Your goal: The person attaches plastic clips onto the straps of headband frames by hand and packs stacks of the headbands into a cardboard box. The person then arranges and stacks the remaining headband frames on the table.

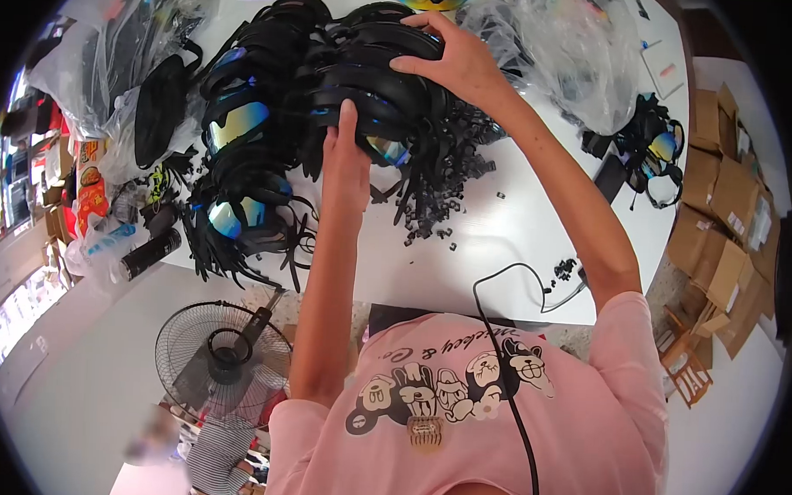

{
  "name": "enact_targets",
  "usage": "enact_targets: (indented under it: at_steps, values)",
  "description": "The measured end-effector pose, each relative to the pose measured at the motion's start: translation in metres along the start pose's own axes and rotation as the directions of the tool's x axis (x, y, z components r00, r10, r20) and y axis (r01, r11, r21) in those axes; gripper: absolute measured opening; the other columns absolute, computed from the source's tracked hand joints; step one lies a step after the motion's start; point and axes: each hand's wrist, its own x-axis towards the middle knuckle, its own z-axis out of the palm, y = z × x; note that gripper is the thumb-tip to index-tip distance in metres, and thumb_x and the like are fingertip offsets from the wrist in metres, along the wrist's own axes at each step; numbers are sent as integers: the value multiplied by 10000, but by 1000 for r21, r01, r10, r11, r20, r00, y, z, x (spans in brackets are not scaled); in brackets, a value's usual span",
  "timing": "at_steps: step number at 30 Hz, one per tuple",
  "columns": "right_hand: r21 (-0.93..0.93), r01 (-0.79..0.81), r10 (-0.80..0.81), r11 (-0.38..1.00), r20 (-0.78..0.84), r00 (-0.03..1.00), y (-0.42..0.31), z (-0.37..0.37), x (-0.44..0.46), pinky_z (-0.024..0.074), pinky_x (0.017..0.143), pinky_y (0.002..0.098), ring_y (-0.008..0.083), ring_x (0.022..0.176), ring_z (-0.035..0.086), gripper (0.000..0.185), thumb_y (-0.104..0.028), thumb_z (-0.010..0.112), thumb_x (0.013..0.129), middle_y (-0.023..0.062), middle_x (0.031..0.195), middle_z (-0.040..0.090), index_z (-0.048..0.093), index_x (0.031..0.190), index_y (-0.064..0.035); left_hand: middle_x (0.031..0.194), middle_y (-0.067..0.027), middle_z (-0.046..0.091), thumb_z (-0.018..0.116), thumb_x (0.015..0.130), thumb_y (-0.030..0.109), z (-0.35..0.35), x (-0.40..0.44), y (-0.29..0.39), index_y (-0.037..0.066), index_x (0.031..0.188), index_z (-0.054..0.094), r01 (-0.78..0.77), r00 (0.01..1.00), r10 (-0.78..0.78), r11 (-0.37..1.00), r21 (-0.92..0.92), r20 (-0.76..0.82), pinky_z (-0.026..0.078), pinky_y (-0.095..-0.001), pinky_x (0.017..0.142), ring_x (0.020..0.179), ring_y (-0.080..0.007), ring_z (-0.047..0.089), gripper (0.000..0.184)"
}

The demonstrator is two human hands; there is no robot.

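Black goggles with straps and shiny lenses [376, 68] are stacked in rows at the back of the white table [519, 208]. My left hand [347, 163] reaches to the near side of the middle stack, one finger stretched along a goggle; what its other fingers hold is hidden. At the right side of the same stack, my right hand [450, 62] has thumb and fingers spread around the edge of the goggles. Another row of goggles [243, 124] lies left of my left hand. Small black pieces [437, 201] are scattered below the stack.
Clear plastic bags [577, 53] lie at the back right, near more goggles [661, 145]. A black cable [497, 338] crosses the front edge. Cardboard boxes [720, 198] stand right of the table. A fan [226, 355] and another person [219, 455] are at the lower left.
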Motion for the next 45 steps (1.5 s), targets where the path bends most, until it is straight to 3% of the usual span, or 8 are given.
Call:
enact_targets:
  at_steps: [6,9,11,13,22,29,36,45]
  values:
    - [94,213,-192,973,-191,963,-54,-62,-72,511,934,337,191,1050,657,646,-288,899,765,47,1113,693,621,1339,-190,1262,-107,589,585,1001,154,6,-86,-1,49,1361,503,-276,961,260,928,251,98,491,-337,967,1108,-214,602,384]
    - [169,189,-159,967,-177,971,-75,-96,-116,498,972,341,177,1114,634,683,-206,908,746,45,1162,680,607,1358,-159,1236,-107,599,595,964,102,23,-136,-3,21,1247,547,-217,972,217,976,-15,87,510,-346,935,1091,-198,602,299]
    - [206,253,-199,945,-250,948,-71,-102,-142,511,918,334,192,1055,651,669,-311,906,748,68,1125,685,614,1330,-158,1235,-86,608,624,945,125,-9,-158,-21,-4,1260,540,-401,916,368,830,389,158,510,-334,949,1095,-179,608,350]
    - [332,232,-148,914,-259,954,-63,-104,-171,496,900,309,162,1013,600,687,-249,919,734,42,1090,637,602,1337,-161,1217,-90,627,680,895,146,23,-187,-16,-22,1286,532,-230,956,225,973,6,187,515,-356,978,1086,-194,633,451]
    - [585,-273,319,764,26,947,56,-85,-295,467,997,285,135,1096,608,491,-147,756,893,61,1167,673,569,1333,-37,1154,-70,653,664,969,178,34,-227,-139,11,1270,540,135,987,-146,981,141,68,565,-329,864,1011,-153,667,366]
    - [346,-434,372,832,234,898,142,-100,-330,505,935,294,137,988,645,454,-214,787,857,54,1079,707,643,1253,-46,1075,-52,684,621,1041,378,78,-262,-228,34,1262,605,404,915,-404,915,-4,10,573,-359,834,957,-178,689,409]
    - [126,-299,286,946,108,952,197,-111,-278,506,976,350,224,1083,672,556,-268,791,846,121,1159,708,608,1334,-74,1218,-44,649,758,950,367,89,-179,-312,114,1346,534,245,966,-256,950,-192,-36,572,-370,855,1049,-189,666,521]
    - [-350,-29,-94,936,-330,939,172,-110,-259,507,990,387,307,1173,636,419,-259,729,928,115,1258,681,636,1309,-111,1293,-15,591,731,949,304,81,-168,-307,104,1327,543,591,797,-602,762,263,-46,459,-347,1026,1179,-164,577,468]
